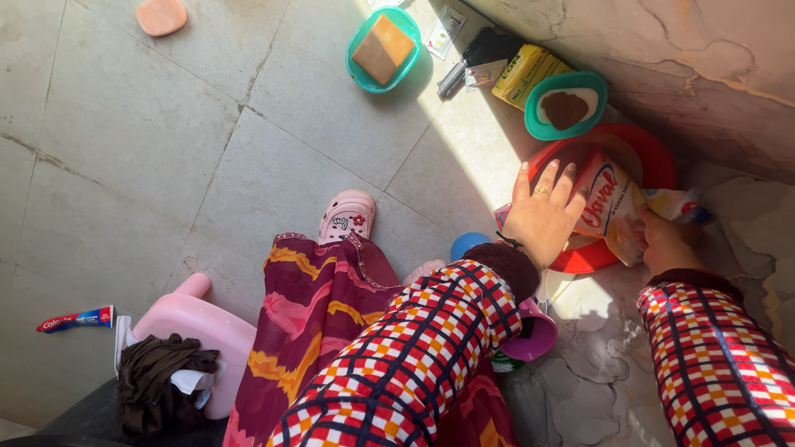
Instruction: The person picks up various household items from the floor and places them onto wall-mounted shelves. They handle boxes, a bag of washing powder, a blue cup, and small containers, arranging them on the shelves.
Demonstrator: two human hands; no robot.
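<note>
My left hand (542, 215) lies flat, fingers spread, on the near rim of a red round tub (654, 157) by the wall, with a ring on one finger. My right hand (662, 240) grips the lower end of a cream and red plastic packet (609, 203) held over the tub. Both sleeves are red, white and dark check. The packet hides most of the tub's inside.
A teal dish with a brown block (383, 48), a teal dish with a brown lump (566, 105), a yellow box (522, 73) and small sachets lie by the wall. A purple cup (534, 335), pink stool (195, 327), toothpaste tube (76, 319) and pink sandal (348, 217) are near me.
</note>
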